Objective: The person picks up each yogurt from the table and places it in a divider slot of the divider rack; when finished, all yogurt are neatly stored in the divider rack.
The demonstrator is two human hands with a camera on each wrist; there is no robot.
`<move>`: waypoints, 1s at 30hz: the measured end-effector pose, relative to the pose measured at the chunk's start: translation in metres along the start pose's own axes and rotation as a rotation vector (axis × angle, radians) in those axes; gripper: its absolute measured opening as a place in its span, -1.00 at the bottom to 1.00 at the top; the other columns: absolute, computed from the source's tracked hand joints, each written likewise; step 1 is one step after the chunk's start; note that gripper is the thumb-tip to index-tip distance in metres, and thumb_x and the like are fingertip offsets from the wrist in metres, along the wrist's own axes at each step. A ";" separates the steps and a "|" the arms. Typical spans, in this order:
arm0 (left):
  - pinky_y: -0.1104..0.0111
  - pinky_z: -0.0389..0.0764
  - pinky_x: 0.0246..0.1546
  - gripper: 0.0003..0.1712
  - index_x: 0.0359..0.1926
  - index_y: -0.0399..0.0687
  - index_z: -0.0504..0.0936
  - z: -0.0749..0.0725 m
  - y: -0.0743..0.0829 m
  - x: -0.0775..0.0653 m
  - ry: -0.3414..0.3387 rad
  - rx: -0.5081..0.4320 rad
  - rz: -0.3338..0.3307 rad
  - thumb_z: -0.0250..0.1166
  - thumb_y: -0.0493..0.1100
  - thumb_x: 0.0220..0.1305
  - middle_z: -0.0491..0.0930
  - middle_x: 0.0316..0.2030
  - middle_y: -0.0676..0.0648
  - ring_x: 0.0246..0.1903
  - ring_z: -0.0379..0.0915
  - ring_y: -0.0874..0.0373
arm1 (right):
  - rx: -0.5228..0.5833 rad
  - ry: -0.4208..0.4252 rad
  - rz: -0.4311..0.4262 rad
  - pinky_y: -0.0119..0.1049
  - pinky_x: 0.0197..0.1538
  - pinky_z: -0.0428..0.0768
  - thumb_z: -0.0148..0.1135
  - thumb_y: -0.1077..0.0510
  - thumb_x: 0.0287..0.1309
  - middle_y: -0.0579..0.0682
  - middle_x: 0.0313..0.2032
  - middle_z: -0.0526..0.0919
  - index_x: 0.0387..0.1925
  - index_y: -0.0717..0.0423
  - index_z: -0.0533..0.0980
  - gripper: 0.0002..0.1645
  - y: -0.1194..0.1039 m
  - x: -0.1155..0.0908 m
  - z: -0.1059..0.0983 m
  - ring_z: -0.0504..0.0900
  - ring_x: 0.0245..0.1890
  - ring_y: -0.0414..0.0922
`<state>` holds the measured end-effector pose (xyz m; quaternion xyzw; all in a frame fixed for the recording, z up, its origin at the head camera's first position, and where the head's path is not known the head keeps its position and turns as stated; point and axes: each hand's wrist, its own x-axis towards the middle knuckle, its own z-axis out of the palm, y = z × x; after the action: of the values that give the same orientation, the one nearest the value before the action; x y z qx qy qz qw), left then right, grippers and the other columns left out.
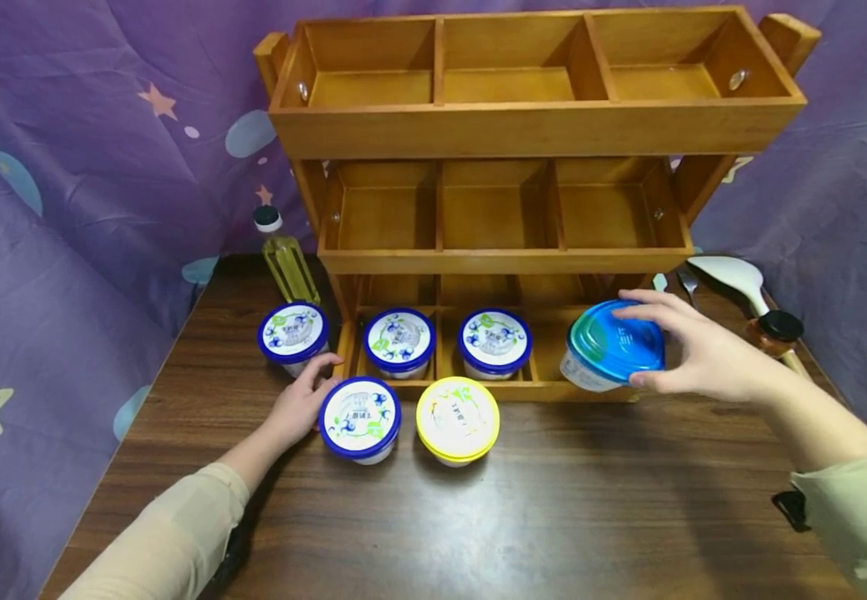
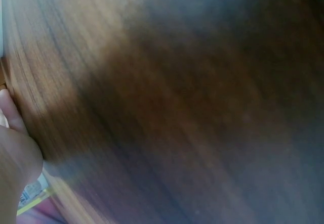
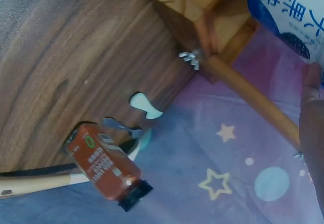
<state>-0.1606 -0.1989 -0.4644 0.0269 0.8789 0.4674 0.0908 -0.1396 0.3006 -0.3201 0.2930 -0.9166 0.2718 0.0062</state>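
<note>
Pinching the probably light, slippery tub [image 1: 608, 350] by its edge, right hand [image 1: 692, 346] seems well placed; whether left hand [image 1: 301, 406] grips, I cannot tell.

At the far left of your table [image 1: 553, 517] you have 1 yellow bottle [image 1: 288, 265], dark-capped and upright. At the far right you see 1 red bottle [image 3: 103, 161], 1 white spoon [image 1: 729, 272], 1 fork [image 1: 689, 282] and 1 pale utensil [image 3: 144, 105]. Your starry purple curtain [image 1: 126, 167] hangs behind.
</note>
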 end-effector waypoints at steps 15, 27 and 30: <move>0.27 0.52 -0.65 -0.64 0.19 0.22 0.33 0.000 0.001 0.000 0.004 0.003 -0.006 0.00 0.00 0.41 0.49 -0.37 -0.14 -0.59 0.42 0.06 | -0.063 0.010 0.065 0.25 -0.03 0.38 0.46 0.08 -0.14 0.22 0.31 0.11 0.16 0.11 0.38 -0.23 0.039 0.018 0.032 0.20 0.18 0.30; 0.27 0.52 -0.67 -0.64 0.20 0.22 0.33 0.000 0.002 0.000 0.012 0.007 -0.005 0.01 0.00 0.41 0.48 -0.39 -0.14 -0.63 0.40 0.06 | -0.015 -0.056 0.169 0.26 0.01 0.34 0.38 0.02 -0.01 0.25 0.30 0.10 0.18 0.10 0.39 -0.30 0.044 0.015 0.034 0.17 0.19 0.34; 0.27 0.52 -0.67 -0.63 0.20 0.21 0.33 0.001 0.002 -0.001 0.013 0.005 -0.005 0.01 0.00 0.41 0.49 -0.39 -0.14 -0.65 0.40 0.07 | -0.011 -0.074 0.170 0.28 0.01 0.35 0.36 0.02 0.01 0.28 0.29 0.11 0.19 0.11 0.38 -0.31 0.044 0.014 0.032 0.18 0.19 0.36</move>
<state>-0.1600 -0.1974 -0.4630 0.0219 0.8807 0.4652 0.0865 -0.1702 0.3073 -0.3664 0.2240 -0.9393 0.2553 -0.0489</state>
